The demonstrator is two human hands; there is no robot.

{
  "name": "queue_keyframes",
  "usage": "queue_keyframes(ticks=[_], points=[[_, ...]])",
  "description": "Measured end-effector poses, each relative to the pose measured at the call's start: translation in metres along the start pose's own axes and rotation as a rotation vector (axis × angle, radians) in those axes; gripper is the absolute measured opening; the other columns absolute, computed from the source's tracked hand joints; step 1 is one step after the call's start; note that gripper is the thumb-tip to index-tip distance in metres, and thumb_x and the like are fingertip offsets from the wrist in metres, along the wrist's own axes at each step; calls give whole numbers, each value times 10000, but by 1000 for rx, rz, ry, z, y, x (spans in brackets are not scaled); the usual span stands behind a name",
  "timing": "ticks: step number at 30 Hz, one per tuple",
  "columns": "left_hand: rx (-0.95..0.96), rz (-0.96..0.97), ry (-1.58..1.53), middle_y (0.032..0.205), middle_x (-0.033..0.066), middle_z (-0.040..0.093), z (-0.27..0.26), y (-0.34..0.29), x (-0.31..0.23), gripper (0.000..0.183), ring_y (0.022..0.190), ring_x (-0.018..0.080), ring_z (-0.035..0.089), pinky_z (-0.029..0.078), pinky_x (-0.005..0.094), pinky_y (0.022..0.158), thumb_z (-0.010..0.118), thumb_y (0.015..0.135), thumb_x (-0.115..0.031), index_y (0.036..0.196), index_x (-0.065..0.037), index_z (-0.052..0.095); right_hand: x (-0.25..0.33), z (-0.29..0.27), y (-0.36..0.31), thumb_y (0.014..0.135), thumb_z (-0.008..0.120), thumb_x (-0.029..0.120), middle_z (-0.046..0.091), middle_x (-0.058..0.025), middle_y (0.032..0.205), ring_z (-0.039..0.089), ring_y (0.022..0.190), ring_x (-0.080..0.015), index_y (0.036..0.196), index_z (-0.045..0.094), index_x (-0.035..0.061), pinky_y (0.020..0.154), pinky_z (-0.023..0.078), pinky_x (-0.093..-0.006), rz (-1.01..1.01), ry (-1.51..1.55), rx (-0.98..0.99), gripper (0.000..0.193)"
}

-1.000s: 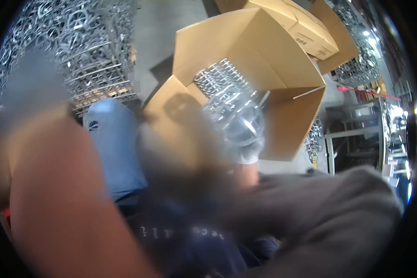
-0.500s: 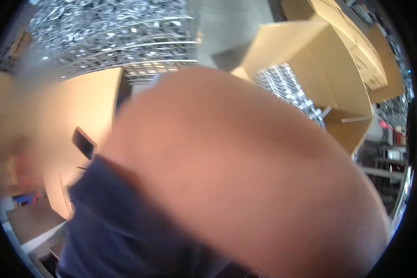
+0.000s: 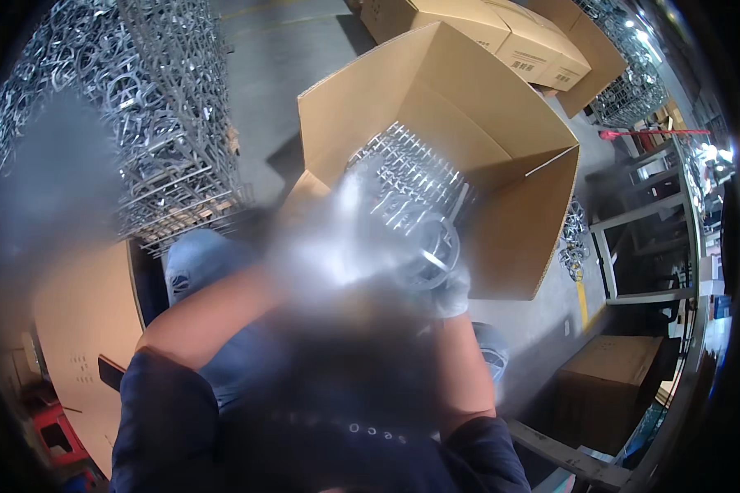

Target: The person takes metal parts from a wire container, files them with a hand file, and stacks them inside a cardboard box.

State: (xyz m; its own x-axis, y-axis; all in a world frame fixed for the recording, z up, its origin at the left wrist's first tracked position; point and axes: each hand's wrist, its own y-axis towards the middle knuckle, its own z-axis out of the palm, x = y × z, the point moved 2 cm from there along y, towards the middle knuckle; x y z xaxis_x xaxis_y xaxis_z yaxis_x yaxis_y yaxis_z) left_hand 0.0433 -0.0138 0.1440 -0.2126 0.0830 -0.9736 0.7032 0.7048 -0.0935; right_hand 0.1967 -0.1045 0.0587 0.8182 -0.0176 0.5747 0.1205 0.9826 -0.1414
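Head view: at ten o'clock, a wire cage (image 3: 177,193) brims with metal parts. Just off centre toward nine o'clock, your gloved left hand (image 3: 329,255) is blurred; you cannot tell its grip. Toward one o'clock, rows of silvery parts (image 3: 411,160) lie inside the open carton (image 3: 514,226). Near centre, toward three o'clock, is a ring-shaped metal piece (image 3: 437,261), your gloved right hand (image 3: 452,293) gripping its lower edge at four o'clock.
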Motion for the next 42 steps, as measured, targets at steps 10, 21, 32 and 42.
queue_keyframes(ticks=[10, 21, 32, 42], points=[[217, -374, -676, 990, 81, 569, -15, 42, 67, 358, 912, 140, 559, 486, 281, 744, 571, 838, -195, 1095, 33, 474, -16, 15, 30, 761, 588, 371, 594, -39, 924, 596, 675, -138, 1158, 477, 104, 417, 467, -247, 236, -114, -349, 491], [72, -678, -805, 950, 84, 612, -12, 34, 98, 283, 782, 183, 625, 556, 399, 634, 488, 883, -234, 1097, -50, 517, -30, 4, 36, 764, 626, 366, 544, -85, 1132, 555, 976, -200, 1199, 458, 63, 833, 475, -319, 349, 11, -305, 556], [158, -680, -844, 918, 90, 622, -6, 39, 98, 338, 745, 179, 630, 558, 382, 623, 506, 873, -321, 1076, -53, 537, -27, 14, 33, 796, 574, 394, 593, -44, 1002, 612, 756, -143, 1148, 496, 88, 483, 505, -234, 479, 67, -165, 473], [155, -254, -549, 1046, 148, 572, -16, 27, 78, 543, 912, 209, 590, 481, 330, 824, 604, 750, -242, 1150, 88, 442, -66, -26, 27, 828, 557, 323, 557, -8, 693, 518, 498, -92, 995, 508, 122, 377, 429, -218, 321, -72, -269, 265]])
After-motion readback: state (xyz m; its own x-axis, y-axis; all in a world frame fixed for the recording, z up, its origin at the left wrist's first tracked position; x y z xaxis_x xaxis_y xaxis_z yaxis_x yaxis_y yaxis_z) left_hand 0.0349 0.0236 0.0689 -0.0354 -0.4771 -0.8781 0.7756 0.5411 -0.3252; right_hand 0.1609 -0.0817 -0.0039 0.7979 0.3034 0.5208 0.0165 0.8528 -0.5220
